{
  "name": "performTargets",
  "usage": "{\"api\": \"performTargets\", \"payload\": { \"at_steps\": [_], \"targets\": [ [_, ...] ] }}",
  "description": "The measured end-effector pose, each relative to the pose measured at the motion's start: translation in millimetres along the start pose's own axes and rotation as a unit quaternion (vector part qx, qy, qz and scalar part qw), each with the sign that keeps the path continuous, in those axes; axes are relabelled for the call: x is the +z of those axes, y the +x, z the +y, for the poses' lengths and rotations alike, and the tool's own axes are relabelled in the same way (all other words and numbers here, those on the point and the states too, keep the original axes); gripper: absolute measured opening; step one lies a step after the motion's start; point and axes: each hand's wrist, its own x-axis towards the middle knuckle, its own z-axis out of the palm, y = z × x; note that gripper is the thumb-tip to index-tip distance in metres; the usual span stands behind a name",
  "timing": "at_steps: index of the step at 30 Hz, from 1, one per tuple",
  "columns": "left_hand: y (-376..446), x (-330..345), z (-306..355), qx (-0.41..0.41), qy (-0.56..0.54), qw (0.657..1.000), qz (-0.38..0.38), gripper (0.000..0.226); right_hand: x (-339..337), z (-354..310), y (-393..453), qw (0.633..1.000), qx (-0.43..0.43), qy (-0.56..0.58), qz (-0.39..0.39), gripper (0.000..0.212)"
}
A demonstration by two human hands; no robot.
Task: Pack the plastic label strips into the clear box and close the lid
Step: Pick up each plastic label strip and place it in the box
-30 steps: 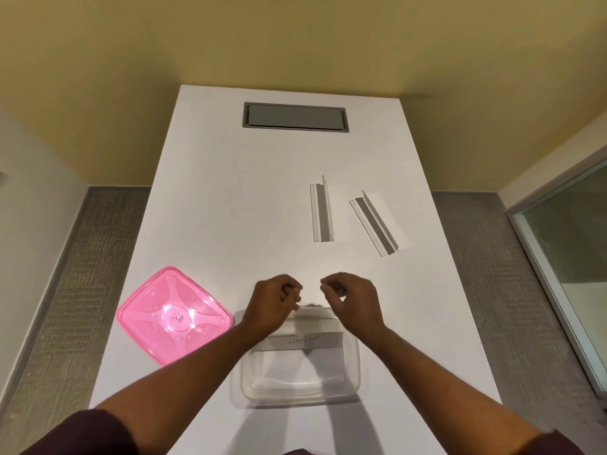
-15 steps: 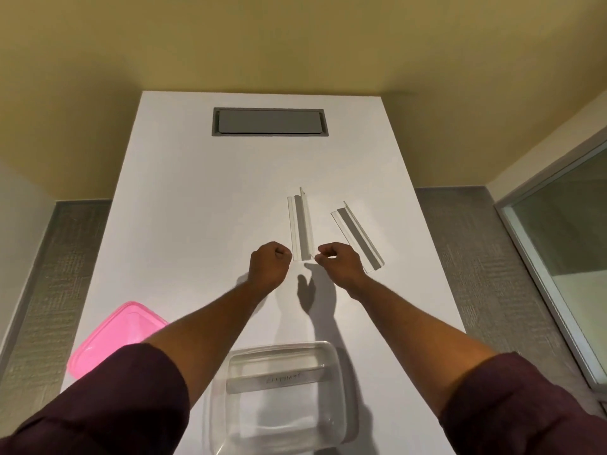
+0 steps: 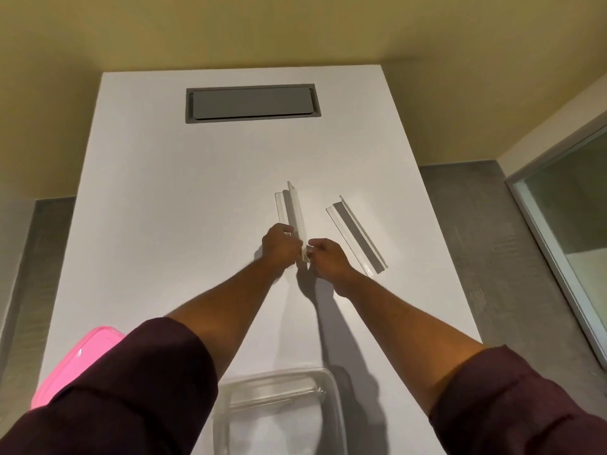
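Head view, taken looking down along both arms, showed the clear box (image 3: 279,412) nearest, at the bottom centre of the frame, open and unlidded on the white surface (image 3: 164,224). Something long and clear lay across its floor; it looked like one label strip already packed, though the glare made that a judgement and not a certainty. Just left of the box, in the lower left of the frame and mostly hidden behind a dark sleeve, the pink lid (image 3: 78,359) lay on the surface, so closing had not begun.

Farther up, at mid-frame, the left hand (image 3: 281,246) and right hand (image 3: 326,257) were both pinched onto the near end of the nearer strip (image 3: 294,211), one from each side. Its near end seemed raised a little off the surface, but I could not be sure it was clear of it. To its right, apart from both hands, the second strip (image 3: 356,236) lay untouched and slanted.

By this reading about a third of the packing was done: two strips remained outside the box, one of them in hand, and the lid was yet to go on.

At the far end, a grey recessed panel (image 3: 252,104) sat in the surface.
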Motion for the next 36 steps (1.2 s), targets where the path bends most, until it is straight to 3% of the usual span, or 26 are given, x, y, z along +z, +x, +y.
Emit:
{"api": "performTargets", "payload": {
  "at_steps": [3,7,11,14,17,21,24,28,32,36],
  "targets": [
    [-2,-10,0,-0.024,-0.037,0.999,0.014,0.031,1,1,-5,1.000,0.003,0.004,0.010,0.035],
    [-12,-19,-8,-0.023,-0.075,0.996,-0.040,0.018,6,1,-19,1.000,-0.006,0.019,-0.009,0.039],
    [-25,-19,-7,-0.003,-0.081,0.996,-0.050,0.026,15,1,-39,0.998,-0.043,0.039,-0.018,0.039],
    [-34,-22,-2,-0.040,-0.134,0.989,-0.038,0.024,18,-1,-50,0.997,-0.059,0.054,0.002,0.042],
    [-52,-29,-2,-0.060,-0.218,0.972,-0.063,0.015,18,-2,-62,0.995,-0.069,0.074,0.026,0.044],
    [-81,-38,-11,-0.069,-0.325,0.940,-0.079,0.029,15,-1,-85,0.991,-0.068,0.113,0.005,0.063],
    [-101,-47,-22,-0.074,-0.380,0.917,-0.090,0.034,13,6,-102,0.990,-0.103,0.088,-0.030,0.049],
    [-130,-63,-38,-0.057,-0.363,0.921,-0.128,0.029,4,16,-129,0.983,-0.169,0.040,-0.060,0.030],
    [-151,-86,-56,-0.028,-0.286,0.942,-0.175,0.024,-4,20,-155,0.979,-0.188,0.020,-0.077,0.035],
    [-164,-118,-75,0.017,-0.239,0.962,-0.129,0.052,-14,21,-178,0.974,-0.198,-0.029,-0.103,0.039]
  ]
}}
